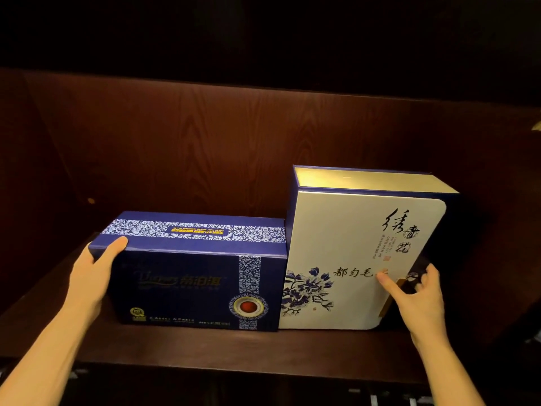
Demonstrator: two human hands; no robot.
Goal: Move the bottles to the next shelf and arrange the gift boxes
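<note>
Two gift boxes stand side by side and touching on a dark wooden shelf (pixel 205 347). The dark blue box (pixel 187 285), with a white-patterned band and gold lettering, is on the left. My left hand (pixel 90 273) grips its upper left corner, thumb on the top face. The taller cream box (pixel 351 253), with blue flowers and black calligraphy, stands upright on the right. My right hand (pixel 418 297) holds its right edge near a small clasp, thumb pressed on the front. No bottles are in view.
The shelf's dark wood back panel (pixel 234 148) rises behind the boxes and a side wall (pixel 35 186) closes the left. Above the boxes the compartment is dark. Something pale shows at the far right edge (pixel 537 126). Blurred items lie below the shelf front (pixel 380 397).
</note>
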